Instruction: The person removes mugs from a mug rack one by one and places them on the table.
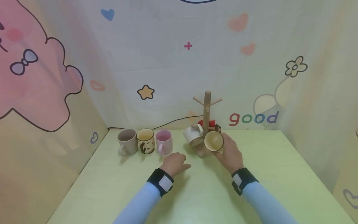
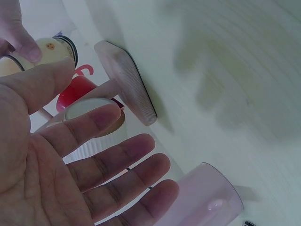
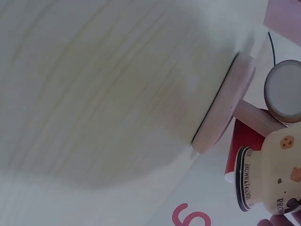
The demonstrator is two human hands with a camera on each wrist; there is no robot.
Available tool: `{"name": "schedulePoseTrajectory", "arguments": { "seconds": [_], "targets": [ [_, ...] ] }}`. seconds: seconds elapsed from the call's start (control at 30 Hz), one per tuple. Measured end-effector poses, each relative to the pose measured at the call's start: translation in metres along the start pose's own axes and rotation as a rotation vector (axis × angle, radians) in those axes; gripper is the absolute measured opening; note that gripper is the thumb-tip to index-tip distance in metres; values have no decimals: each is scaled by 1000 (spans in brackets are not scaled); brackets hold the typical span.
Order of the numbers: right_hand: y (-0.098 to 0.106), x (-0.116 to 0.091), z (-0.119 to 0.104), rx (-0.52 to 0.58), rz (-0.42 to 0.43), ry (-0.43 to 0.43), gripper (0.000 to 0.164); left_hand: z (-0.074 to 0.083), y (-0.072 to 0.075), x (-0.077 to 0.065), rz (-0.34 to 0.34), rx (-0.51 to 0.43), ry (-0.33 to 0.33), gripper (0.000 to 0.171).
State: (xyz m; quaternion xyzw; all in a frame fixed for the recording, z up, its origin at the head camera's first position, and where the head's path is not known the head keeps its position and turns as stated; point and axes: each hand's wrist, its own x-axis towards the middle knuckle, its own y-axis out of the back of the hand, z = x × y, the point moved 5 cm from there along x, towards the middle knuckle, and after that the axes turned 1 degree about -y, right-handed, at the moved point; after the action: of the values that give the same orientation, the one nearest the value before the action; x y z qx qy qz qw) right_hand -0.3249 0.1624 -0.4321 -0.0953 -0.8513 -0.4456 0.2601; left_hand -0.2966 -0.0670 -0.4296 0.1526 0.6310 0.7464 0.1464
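A wooden mug tree (image 1: 207,109) stands at the back of the table. My right hand (image 1: 230,154) grips a cream mug with cookie prints (image 1: 213,141) in front of its post, the mouth tilted towards the head camera. Whether this mug's handle sits on a peg I cannot tell. Left of the post a white ribbed mug (image 1: 193,136) hangs tilted on the tree, and a red mug (image 1: 213,123) is partly hidden behind. My left hand (image 1: 174,164) hovers over the table with fingers spread, holding nothing, nearest the pink mug (image 1: 165,143); its palm (image 2: 42,174) shows in the left wrist view.
Left of the pink mug, a cream mug with a dark handle (image 1: 146,141) and a grey-brown mug (image 1: 127,142) stand upright in a row. The tree's upper pegs (image 1: 216,101) bear no mugs. A printed curtain (image 1: 167,62) rises behind the table.
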Motion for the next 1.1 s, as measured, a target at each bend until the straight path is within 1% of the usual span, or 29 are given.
{"name": "schedulePoseTrajectory", "arguments": {
  "seconds": [0.13, 0.3, 0.53, 0.67, 0.77, 0.87, 1.0, 1.1],
  "targets": [
    [8, -6, 0, 23, 18, -36, 86, 0, -1, -2, -5, -16, 1, 39],
    [20, -14, -6, 78, 17, -112, 88, -1, -2, -4, -17, -48, 8, 39],
    [33, -27, -14, 160, -43, -219, 85, -1, -5, -6, -17, -82, 9, 38],
    [40, -37, -18, 226, -84, -255, 85, 1, -1, -9, -17, -97, 5, 39],
    [42, -44, -19, 282, -140, -284, 87, 3, 1, -10, -11, -101, 1, 38],
    [43, -51, -18, 322, -224, -325, 89, 5, 2, -11, -5, -102, -6, 38],
    [42, -58, -17, 360, -340, -362, 89, 7, 2, -12, 11, -102, -33, 38],
    [39, -62, -16, 390, -421, -369, 89, 10, 1, -11, 14, -103, -59, 40]
  ]
}}
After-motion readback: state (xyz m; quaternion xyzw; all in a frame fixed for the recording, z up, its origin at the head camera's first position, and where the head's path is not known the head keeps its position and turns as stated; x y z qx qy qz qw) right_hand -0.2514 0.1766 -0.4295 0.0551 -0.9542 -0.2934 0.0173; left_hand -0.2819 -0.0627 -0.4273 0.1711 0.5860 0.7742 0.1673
